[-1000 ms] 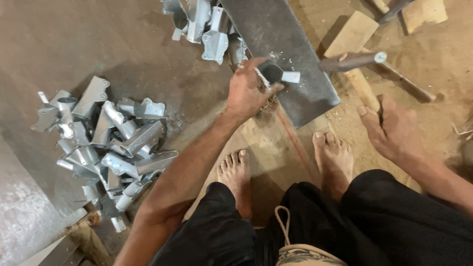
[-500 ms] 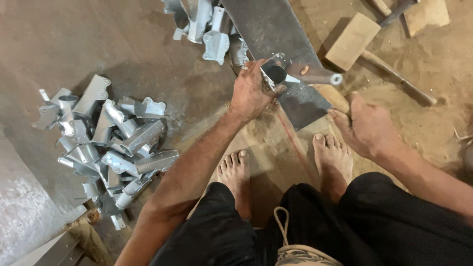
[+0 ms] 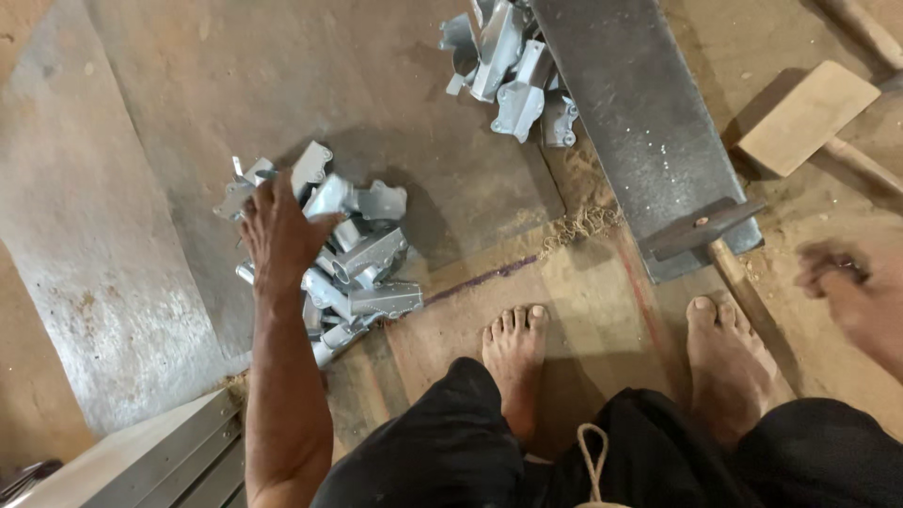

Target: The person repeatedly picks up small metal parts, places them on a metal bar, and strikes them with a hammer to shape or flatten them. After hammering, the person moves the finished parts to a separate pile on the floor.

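Left hand (image 3: 277,230) rests fingers spread on the pile of galvanised metal brackets (image 3: 353,268); right hand (image 3: 847,292) blurred, grip unclear

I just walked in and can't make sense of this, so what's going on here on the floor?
A person sits low on the floor, bare feet on a worn mat. The left hand reaches onto a pile of grey metal brackets at the person's left. The right hand is blurred at the right edge, and whether it holds anything cannot be told. Ahead lies a dark metal slab with a hammer resting on it, and a second heap of brackets lies beside the slab.
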